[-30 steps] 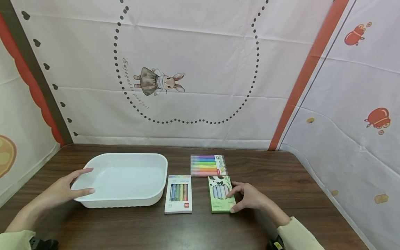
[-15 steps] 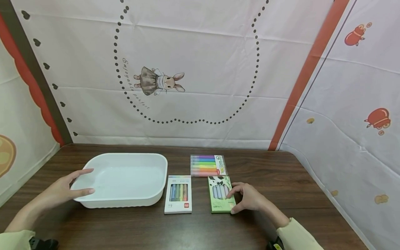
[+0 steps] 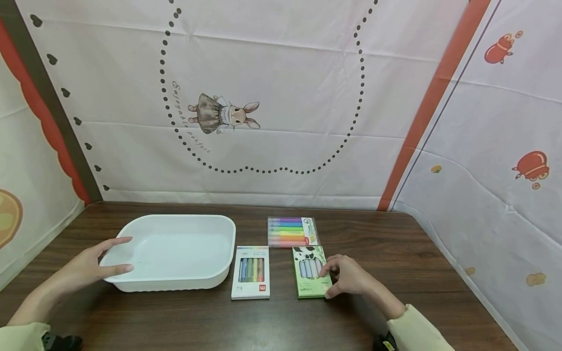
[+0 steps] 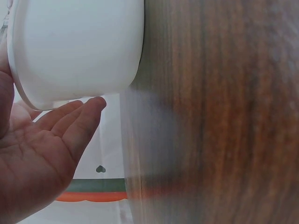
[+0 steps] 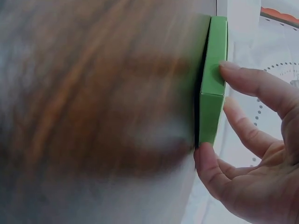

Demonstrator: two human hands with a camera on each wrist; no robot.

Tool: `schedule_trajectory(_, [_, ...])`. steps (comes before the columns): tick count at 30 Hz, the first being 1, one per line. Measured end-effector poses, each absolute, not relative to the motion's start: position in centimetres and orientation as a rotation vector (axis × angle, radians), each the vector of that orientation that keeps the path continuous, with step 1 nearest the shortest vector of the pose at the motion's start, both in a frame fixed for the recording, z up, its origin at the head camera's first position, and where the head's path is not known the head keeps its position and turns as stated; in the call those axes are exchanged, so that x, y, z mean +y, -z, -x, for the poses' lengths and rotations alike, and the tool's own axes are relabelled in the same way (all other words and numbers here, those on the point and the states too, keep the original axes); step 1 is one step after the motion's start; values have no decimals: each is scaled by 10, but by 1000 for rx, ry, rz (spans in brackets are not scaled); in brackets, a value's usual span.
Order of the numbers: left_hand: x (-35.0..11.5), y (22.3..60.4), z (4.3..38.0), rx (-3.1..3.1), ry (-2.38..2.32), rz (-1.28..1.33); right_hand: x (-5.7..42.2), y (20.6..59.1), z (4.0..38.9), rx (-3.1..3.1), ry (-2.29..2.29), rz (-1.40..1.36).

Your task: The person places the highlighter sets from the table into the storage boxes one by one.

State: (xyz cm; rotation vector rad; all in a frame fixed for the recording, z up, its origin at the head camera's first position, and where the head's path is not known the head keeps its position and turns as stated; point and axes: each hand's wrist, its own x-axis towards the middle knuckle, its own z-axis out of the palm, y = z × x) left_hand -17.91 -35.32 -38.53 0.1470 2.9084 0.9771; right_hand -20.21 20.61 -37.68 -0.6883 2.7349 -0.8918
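At the left of the table, my left hand [image 3: 90, 262] holds the near-left corner of a white plastic basin [image 3: 175, 283]. Its thumb and forefinger reach over the rim, while other fingertips [image 4: 84, 116] lie against the outer wall in the left wrist view. My right hand [image 3: 352, 277] grips the right side of a flat green box [image 3: 310, 288] with a cow picture and a window showing pale pen-like sticks. In the right wrist view, the thumb and curled fingers meet the green box [image 5: 214, 79] at its edges, and a dark gap shows along its underside.
A white box of coloured pens [image 3: 250, 290] lies between the basin and the green box. Behind the green box, close to it, is a clear pack of several rainbow-coloured markers [image 3: 286, 233]. A printed white cloth [image 3: 281, 146] hangs behind the brown wooden table [image 3: 210, 321].
The right hand's fingers have shifted slightly on the green box, whose near edge has moved very little. The left hand and the basin look the same.
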Motion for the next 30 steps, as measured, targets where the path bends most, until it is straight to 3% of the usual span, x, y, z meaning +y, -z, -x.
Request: schedule_trajectory(30, [-353, 387, 178, 2903, -1006, -158, 222, 381, 211, 2244, 1407, 478])
